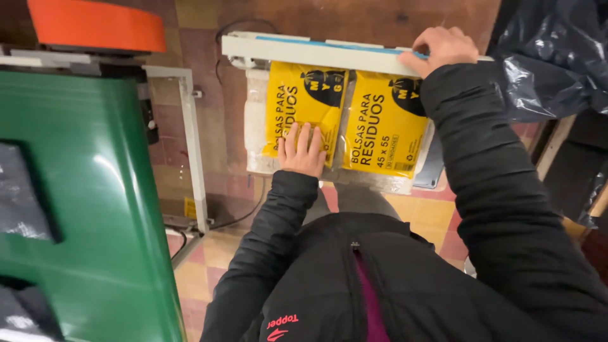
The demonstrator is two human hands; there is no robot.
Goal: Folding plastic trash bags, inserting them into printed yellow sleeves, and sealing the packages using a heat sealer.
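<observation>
Under the sealer bar, two yellow packs, left hand flat, fingers apart, right hand pressing bar.

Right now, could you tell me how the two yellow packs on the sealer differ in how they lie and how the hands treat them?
The left yellow pack has the left hand pressed flat on its near edge; the right yellow pack has no hand on it. The right hand presses the white sealer bar beyond the right pack instead. The right pack reaches nearer the person. Both are yellow with black print, lying flat, far ends under the bar.
</observation>
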